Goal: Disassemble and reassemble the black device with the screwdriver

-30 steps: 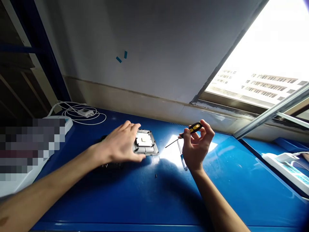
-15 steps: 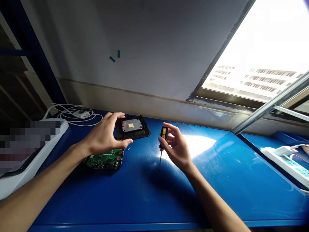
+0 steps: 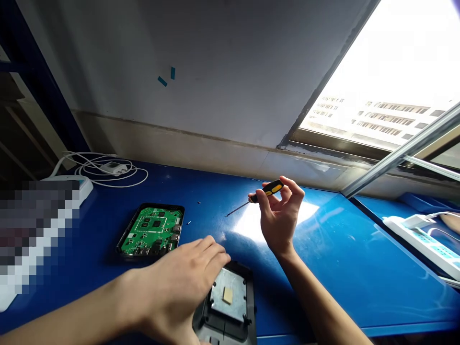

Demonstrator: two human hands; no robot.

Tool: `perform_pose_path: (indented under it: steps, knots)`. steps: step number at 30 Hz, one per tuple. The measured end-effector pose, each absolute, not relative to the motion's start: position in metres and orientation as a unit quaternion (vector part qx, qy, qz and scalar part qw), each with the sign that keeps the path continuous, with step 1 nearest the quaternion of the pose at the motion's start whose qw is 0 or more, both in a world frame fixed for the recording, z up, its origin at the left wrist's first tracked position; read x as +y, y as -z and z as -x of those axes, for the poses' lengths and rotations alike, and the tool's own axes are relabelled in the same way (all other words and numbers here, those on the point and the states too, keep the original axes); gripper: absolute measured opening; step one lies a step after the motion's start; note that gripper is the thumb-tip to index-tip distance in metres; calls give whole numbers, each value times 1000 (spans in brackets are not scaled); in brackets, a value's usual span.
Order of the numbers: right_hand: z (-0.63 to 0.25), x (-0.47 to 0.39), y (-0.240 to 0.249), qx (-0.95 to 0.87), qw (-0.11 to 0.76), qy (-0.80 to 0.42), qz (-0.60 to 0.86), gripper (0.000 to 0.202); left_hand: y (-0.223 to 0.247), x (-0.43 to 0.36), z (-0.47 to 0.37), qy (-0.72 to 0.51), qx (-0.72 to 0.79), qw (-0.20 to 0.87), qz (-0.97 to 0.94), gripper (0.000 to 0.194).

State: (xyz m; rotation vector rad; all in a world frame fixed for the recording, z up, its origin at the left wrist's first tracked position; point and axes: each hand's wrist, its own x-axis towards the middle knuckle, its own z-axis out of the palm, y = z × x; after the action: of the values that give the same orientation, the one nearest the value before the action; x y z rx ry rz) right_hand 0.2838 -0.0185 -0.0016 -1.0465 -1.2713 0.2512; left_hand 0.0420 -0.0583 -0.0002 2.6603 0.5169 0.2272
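Observation:
My left hand [image 3: 183,282] grips the left side of a black plastic cover [image 3: 247,275] near the bench's front edge. Fixed inside the cover is a silvery metal plate [image 3: 235,311] bearing a small cream-coloured pad [image 3: 227,295]. In my right hand [image 3: 282,215] is a screwdriver [image 3: 272,189] with a black and yellow handle, its shaft slanting down to the left. Something tiny shows at its tip; I cannot tell what. A green circuit board [image 3: 153,227] lies in a black case half [image 3: 122,244], left of centre. A small screw [image 3: 189,222] sits beside it.
Another tiny dark piece [image 3: 199,202] lies on the blue bench [image 3: 172,187]. White cable with a plug [image 3: 114,167] is coiled at the back left, by a partly blurred-out white object. A white power strip [image 3: 424,242] and a person's hand [image 3: 451,222] are at the right.
My left hand has brought the cover from behind the circuit board toward the front edge, uncovering the board. The screwdriver has swung from upright to a slant, and my right hand has moved right.

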Motion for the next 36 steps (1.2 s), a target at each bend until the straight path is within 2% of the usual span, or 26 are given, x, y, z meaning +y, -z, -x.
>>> perform_pose_path:
  steps: [9,20,26,31,36]
  knots:
    - [-277,-13,19,-601,653,-167,429,45,16,-64,-47,-53,211,196,-956,103]
    - [-261,-22,17,-615,685,-134,366,48,12,-67,-50,-41,218,192,-956,102]
    - [-260,-21,19,-636,636,-141,413,41,13,-68,-51,-49,218,178,-958,102]
    - [-260,-23,17,-627,654,-136,401,42,15,-69,-53,-51,216,175,-959,102]
    - [-265,-24,11,-630,662,-99,394,50,10,-66,-52,-62,228,165,-958,97]
